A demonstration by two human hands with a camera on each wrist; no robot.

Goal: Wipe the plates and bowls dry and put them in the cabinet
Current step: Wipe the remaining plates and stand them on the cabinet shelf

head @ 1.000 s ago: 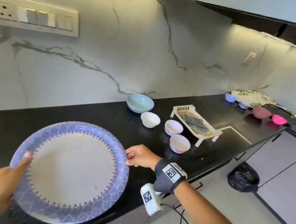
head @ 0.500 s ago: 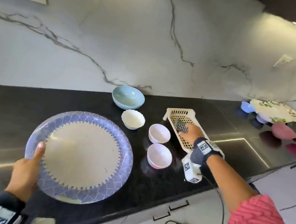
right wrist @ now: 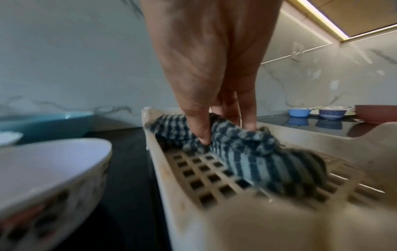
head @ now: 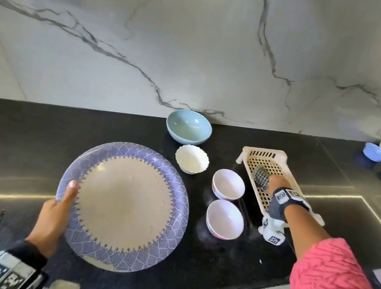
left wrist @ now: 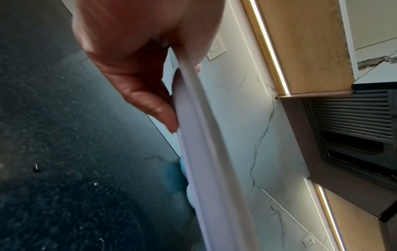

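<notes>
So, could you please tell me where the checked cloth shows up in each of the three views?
Head: the checked cloth lies right of centre in the cream slotted tray, under the right hand.
Left wrist: not in it; only the left hand gripping the plate's rim shows.
Right wrist: centre, bunched on the tray, fingers pinching it.
Shared landmark: the light blue bowl, at the left edge in the right wrist view.

Cloth (head: 261,177) lies in rack (head: 250,154), right of plate (head: 122,204) and bowls (head: 228,184).
</notes>
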